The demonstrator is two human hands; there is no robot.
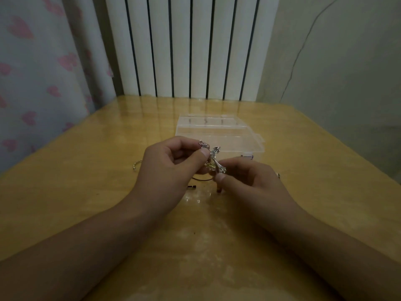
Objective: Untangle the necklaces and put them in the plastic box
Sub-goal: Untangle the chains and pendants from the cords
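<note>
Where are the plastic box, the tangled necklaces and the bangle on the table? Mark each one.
plastic box (pixel 234 135): head view, on its clear front wall.
tangled necklaces (pixel 213 158): head view, on the silver knot between both hands.
bangle (pixel 136 165): head view, on its visible curved edge, left of the hands.
</note>
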